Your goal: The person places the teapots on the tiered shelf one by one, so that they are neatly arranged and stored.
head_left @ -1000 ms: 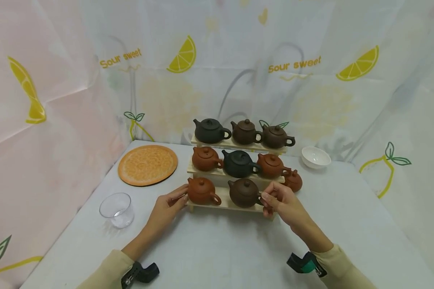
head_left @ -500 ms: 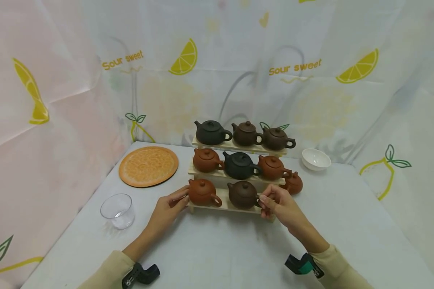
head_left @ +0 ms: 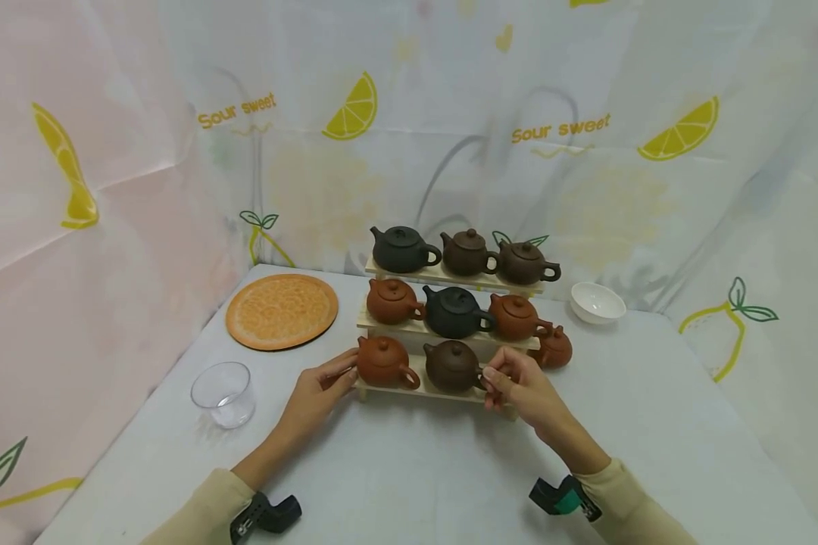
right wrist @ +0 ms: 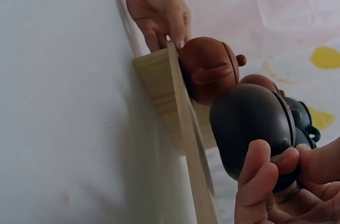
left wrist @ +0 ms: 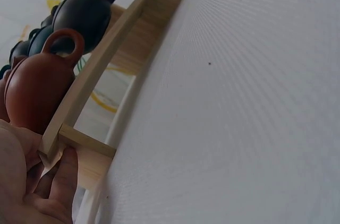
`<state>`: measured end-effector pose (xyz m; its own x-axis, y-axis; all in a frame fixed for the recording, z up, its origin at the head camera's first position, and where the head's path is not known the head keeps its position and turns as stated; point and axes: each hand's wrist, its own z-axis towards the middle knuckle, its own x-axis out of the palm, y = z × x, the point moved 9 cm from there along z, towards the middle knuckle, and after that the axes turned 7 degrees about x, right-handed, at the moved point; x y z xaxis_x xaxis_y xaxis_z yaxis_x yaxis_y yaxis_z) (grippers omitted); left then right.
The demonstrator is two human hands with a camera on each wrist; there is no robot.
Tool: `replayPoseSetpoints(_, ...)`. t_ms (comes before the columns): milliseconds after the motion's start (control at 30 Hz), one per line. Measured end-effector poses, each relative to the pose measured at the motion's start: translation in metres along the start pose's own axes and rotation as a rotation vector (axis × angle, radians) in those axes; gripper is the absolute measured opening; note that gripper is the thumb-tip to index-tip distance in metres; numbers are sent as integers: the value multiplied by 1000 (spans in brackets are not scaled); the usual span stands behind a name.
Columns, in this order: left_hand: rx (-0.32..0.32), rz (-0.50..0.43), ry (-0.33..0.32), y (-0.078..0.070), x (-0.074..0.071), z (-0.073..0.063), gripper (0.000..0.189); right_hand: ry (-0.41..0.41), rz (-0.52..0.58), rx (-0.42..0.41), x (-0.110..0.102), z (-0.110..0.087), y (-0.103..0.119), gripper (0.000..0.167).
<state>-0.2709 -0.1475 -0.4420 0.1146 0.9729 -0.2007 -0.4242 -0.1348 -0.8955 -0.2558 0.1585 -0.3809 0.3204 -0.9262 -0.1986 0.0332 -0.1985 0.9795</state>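
A three-tier wooden rack (head_left: 409,384) carries several small clay teapots. My left hand (head_left: 318,390) holds the left end of its bottom shelf, thumb above and fingers underneath in the left wrist view, right beside a reddish-orange teapot (head_left: 384,363). With thumb and fingers, my right hand (head_left: 522,386) pinches the handle of a dark brown teapot (head_left: 453,368) on the same shelf. That pot stands upright, its spout toward the orange teapot's handle, a small gap between them. In the right wrist view the brown teapot (right wrist: 249,120) hides much of the pots behind it.
On the upper shelves stand a black teapot (head_left: 457,312) and other brown and orange ones. One more orange teapot (head_left: 554,348) sits behind the rack's right end. A white bowl (head_left: 597,303) is at back right; a round orange mat (head_left: 282,311) and glass cup (head_left: 223,395) lie left.
The dark brown teapot has slid left along the bottom shelf in my right hand, closer to the orange teapot. My left hand keeps its hold on the rack.
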Motion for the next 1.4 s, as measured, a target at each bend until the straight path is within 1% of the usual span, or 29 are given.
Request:
replayPoseSetpoints(233, -16, -24, 15, 4, 6, -2, 37, -19, -15, 23, -2, -1, -9, 13)
replayPoseSetpoints(400, -10, -58, 23, 3, 7, -4, 38, -3, 22, 10, 1, 2, -13, 15)
replayPoseSetpoints(533, -14, -51, 21, 3, 3, -4, 39, 16, 47, -11, 5, 5, -14, 16)
replayPoseSetpoints(667, -20, -41, 11, 2, -1, -5, 38, 21, 28, -17, 8, 8, -16, 15)
replayPoseSetpoints(867, -8, -29, 12, 1, -1, -2, 39, 6, 3, -27, 6, 9, -13, 12)
replayPoseSetpoints(1133, 6, -25, 13, -2, 0, 0, 38, 13, -14, -26, 6, 10, -11, 13)
replayPoseSetpoints(1300, -18, -27, 8, 0, 0, -2, 38, 25, -10, -28, 7, 10, -11, 13)
replayPoseSetpoints(1400, -17, -17, 12, -2, 0, -1, 38, 34, -12, -27, 8, 11, -11, 12)
